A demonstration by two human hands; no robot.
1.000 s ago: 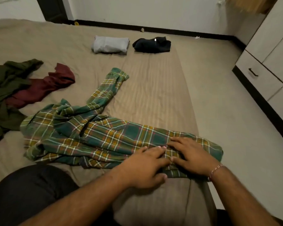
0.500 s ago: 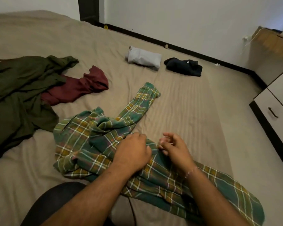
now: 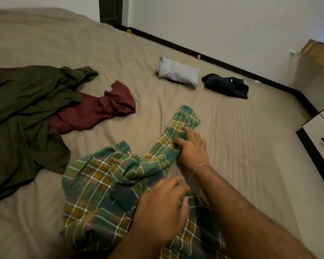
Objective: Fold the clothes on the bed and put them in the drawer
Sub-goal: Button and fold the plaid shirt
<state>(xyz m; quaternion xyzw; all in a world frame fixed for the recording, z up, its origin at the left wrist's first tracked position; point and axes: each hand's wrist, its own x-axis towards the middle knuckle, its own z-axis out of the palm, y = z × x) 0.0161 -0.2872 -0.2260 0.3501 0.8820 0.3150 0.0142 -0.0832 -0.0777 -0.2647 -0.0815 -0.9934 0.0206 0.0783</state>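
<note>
Perhaps a cardboard box (image 3: 320, 53), white wall (image 3: 213, 19)

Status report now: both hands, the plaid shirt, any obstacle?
Right hand pinches plaid shirt sleeve. Left hand rests on shirt body, fingers relaxed. Shirt crumpled, unfolded. Nothing in the way.

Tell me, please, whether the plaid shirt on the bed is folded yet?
Not folded: the plaid shirt lies crumpled, one sleeve stretched out, which the right hand grips.
</note>
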